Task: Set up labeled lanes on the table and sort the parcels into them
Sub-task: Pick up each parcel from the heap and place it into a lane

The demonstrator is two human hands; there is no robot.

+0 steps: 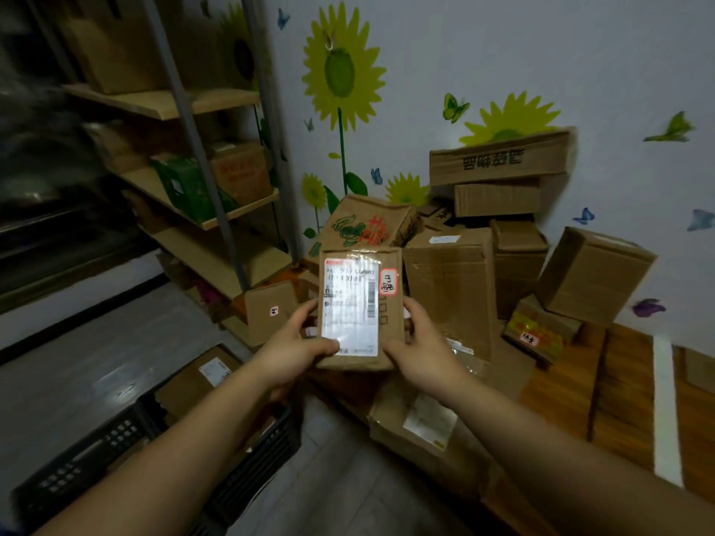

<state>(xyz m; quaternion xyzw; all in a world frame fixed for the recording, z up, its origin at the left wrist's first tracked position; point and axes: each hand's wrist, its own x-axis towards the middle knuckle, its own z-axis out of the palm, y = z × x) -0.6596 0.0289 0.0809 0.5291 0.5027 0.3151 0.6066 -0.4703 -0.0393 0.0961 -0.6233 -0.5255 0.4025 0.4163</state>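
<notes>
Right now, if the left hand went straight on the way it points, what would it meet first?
The left hand would probably meet the red-and-green printed box behind the parcel it holds; depth is unclear.

Label print on parcel (351, 307) blurred, unreadable; black crate (89, 458) partly behind left forearm (174, 439).

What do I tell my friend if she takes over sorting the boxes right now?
Left hand and right hand: both grip one small parcel, label facing the camera.
Pile of parcels: heaped against the wall, unsorted.
Done: one white strip lies across the table.
Left: put this parcel in its lane, then sort the pile.
</notes>
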